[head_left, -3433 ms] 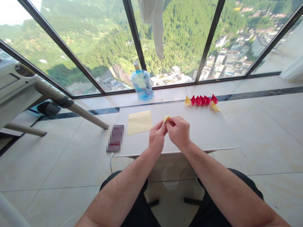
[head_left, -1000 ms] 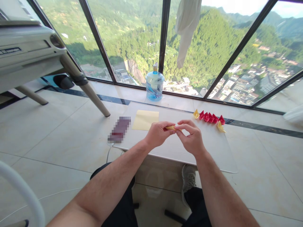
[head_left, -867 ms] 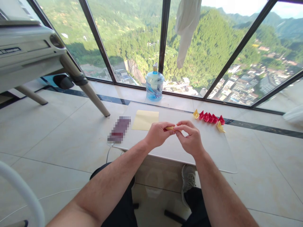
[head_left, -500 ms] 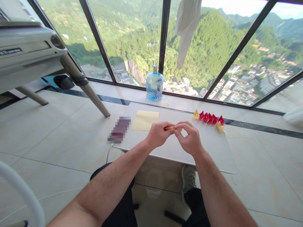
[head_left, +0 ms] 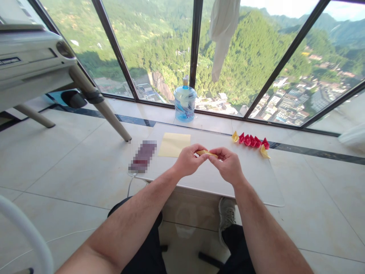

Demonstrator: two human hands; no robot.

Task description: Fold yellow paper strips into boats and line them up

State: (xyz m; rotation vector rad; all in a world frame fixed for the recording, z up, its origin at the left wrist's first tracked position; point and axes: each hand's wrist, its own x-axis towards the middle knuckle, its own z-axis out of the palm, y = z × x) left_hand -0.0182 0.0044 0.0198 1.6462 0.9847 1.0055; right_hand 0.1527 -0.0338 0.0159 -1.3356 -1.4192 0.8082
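A small folded piece of yellow paper (head_left: 203, 152) is held over the low white table (head_left: 245, 182), partly hidden by fingers. My left hand (head_left: 190, 160) pinches its left end between thumb and fingers. At the other end, my right hand (head_left: 226, 164) grips it the same way, the thumbs nearly meeting at the middle. Just beyond my left hand lies a flat square sheet of yellow paper (head_left: 173, 144). Toward the table's right rear stands a row of red folded paper boats (head_left: 251, 140), with a yellow paper boat (head_left: 235, 137) at its left and another yellow paper boat (head_left: 264, 152) in front.
A blurred-out phone-like object (head_left: 143, 156) with a white cable lies at the table's left edge. A blue water jug (head_left: 184, 102) stands behind the table by the window. To the left is a white piece of furniture with a slanted leg (head_left: 114, 118).
My right fingers have shifted from arching over the paper's middle to gripping its right end, and more of the paper shows between the hands. The view has moved slightly.
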